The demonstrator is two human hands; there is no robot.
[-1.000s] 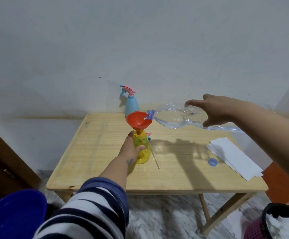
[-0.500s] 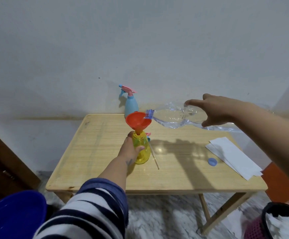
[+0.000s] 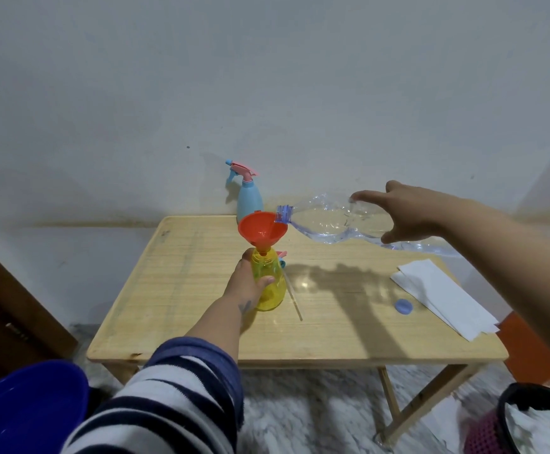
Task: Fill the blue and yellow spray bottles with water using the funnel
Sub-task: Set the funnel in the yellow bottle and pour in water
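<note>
Left hand grips the yellow bottle, steadying the funnel. Right hand grasps the tipped water bottle, mouth over the funnel to pour.

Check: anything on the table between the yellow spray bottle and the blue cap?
Head view: only a thin stick beside the yellow spray bottle; otherwise bare, shadowed tabletop up to the blue cap.

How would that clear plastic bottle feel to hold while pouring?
Probably flimsy: the clear water bottle looks crumpled and dented where the right hand grips it. Likely light, since little water shows inside. Its thin walls could buckle, jerking the neck off the red funnel.
</note>
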